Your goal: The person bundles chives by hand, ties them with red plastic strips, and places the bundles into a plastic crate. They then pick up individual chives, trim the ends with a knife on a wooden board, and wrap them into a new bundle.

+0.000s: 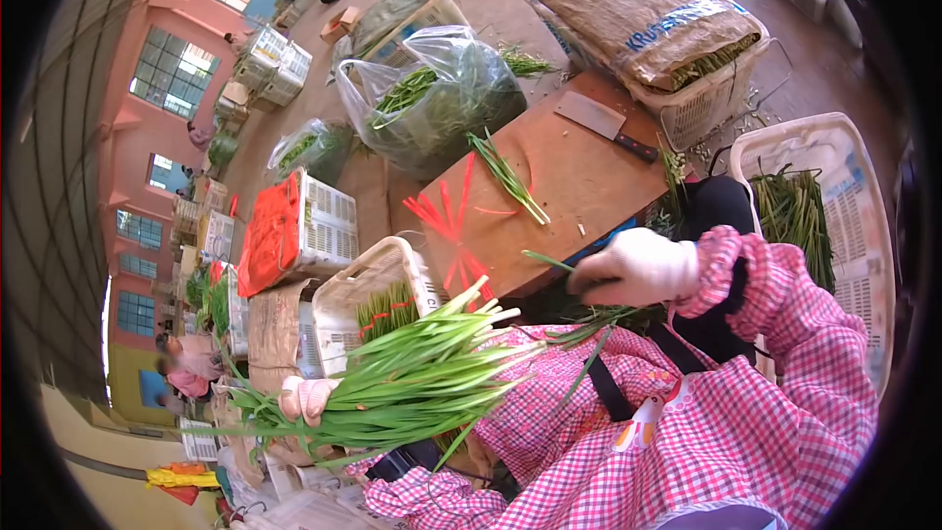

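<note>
Head view, large to small. Desk (pixel 579 186): brown board carrying cleaver (pixel 603 125) & loose stalks (pixel 508 177). Chive bundle (pixel 412 383): lies across lap, white ends twd. centre. Left hand (pixel 306 397), gloved, clenched round bundle's leafy part. Right hand (pixel 633 270), gloved, pinching thin green stalks (pixel 549 261) nr. desk edge, above apron.

Green scallion bunch (pixel 412 378), white stem ends. White gloves: left hand (pixel 306 397), right hand (pixel 636 268). Pink-white checked sleeve (pixel 785 334). Red ties (pixel 446 221) on brown board (pixel 569 177).
</note>
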The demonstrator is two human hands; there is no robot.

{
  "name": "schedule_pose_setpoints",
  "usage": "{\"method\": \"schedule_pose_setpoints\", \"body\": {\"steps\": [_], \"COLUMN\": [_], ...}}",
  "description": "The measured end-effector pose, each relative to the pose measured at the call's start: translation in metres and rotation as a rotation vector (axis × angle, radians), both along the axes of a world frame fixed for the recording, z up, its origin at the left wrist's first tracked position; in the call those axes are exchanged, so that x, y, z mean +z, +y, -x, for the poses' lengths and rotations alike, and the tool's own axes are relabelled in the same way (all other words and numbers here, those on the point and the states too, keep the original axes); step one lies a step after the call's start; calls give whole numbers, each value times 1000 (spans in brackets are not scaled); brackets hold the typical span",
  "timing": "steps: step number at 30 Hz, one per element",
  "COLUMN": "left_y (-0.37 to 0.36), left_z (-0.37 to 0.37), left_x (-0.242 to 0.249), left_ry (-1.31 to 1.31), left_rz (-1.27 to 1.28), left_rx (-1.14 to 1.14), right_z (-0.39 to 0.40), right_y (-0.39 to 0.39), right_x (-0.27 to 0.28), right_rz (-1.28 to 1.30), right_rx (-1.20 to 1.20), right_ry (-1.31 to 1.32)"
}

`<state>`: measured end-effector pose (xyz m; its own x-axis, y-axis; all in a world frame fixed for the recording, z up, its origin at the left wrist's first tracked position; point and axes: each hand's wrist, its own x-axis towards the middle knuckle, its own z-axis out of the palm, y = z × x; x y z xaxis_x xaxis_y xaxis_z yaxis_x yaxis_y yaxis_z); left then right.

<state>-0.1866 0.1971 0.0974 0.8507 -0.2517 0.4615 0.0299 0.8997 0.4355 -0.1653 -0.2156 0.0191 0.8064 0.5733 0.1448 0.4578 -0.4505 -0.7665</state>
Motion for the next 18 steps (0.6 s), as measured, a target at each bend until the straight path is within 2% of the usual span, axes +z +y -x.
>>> {"method": "schedule_pose_setpoints", "body": {"steps": [2,4,7,8,11,13,16,18], "left_y": [-5,0,0,-2,1,6,-2,-16], "left_z": [-3,-8,-10,-12,-12,-12,-14,-9], "left_x": [3,4,4,4,3,0,-1,1], "left_ry": [3,-71,-107,-121,-150,-165,-187,-92], "left_rz": [18,-80,-113,-123,-135,-135,-140,-111], "left_rx": [-53,-212,-244,-253,-293,-310,-354,-288], "right_z": [-16,-26,-27,-24,-17,-9,1,4], "right_y": [24,46,63,68,70,68,67,67], "right_x": [-6,-15,0,-2,-12,-18,-19,-23], "right_rz": [-102,-173,-178,-218,-321,-570,-689,-735], "right_rx": [36,147,266,251,248,92,-29,-98], "right_ry": [111,129,727,840,917,1049,1080,1092]}}
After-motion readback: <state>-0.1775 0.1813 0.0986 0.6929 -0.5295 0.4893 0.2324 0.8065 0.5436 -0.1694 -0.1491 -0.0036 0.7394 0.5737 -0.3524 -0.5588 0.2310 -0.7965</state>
